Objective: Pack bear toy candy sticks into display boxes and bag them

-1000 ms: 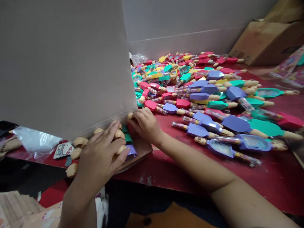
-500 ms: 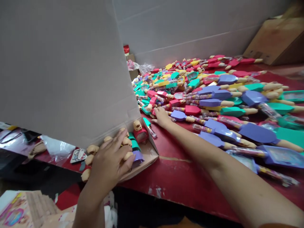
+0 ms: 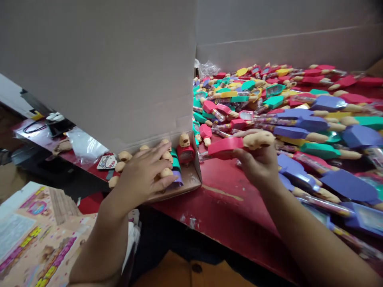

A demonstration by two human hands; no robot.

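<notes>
My right hand (image 3: 257, 162) holds a red popsicle-shaped toy (image 3: 225, 148) with a tan bear-head handle, lifted just above the red table (image 3: 227, 207). My left hand (image 3: 143, 177) lies flat with spread fingers on a row of toys (image 3: 167, 166) standing packed in a low cardboard box (image 3: 188, 184). One red toy with a bear head (image 3: 185, 150) stands at the right end of that row. The box's big raised flap (image 3: 113, 67) hides the far part of the row.
A large heap of red, purple, green and yellow toys (image 3: 287, 115) covers the table to the right. Printed cardboard sheets (image 3: 32, 235) lie at lower left. A clear plastic bag (image 3: 85, 145) and a sticker (image 3: 107, 162) sit behind the box. A grey wall (image 3: 284, 40) backs the table.
My right hand left the box, reached into the heap and came back up holding a red toy. My left hand stayed pressed on the row. The view shifted left.
</notes>
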